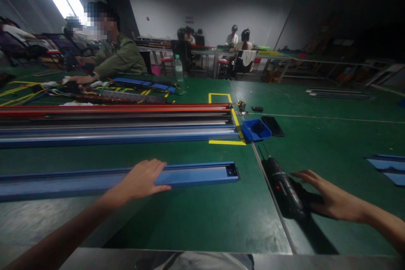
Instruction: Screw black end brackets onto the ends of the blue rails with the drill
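Observation:
A long blue metal profile (193,175) lies across the near part of the green table, with a dark end fitting (232,170) at its right end. My left hand (141,179) spans this profile near that end, fingers over the far edge and thumb along the near edge. To the right, a black power screwdriver (286,190) lies on its side, its thin bit pointing away from me. Beside its handle is my right hand (329,196), fingers stretched and apart; whether it touches the handle in the shadow I cannot tell.
Red, black and blue profiles (126,130) lie in a row farther back. A blue bin (256,130) and a dark flat phone-like object (272,126) sit beyond the screwdriver. Across the table a person (120,55) works among wires, near a plastic bottle (179,68). Blue pieces (387,166) lie far right.

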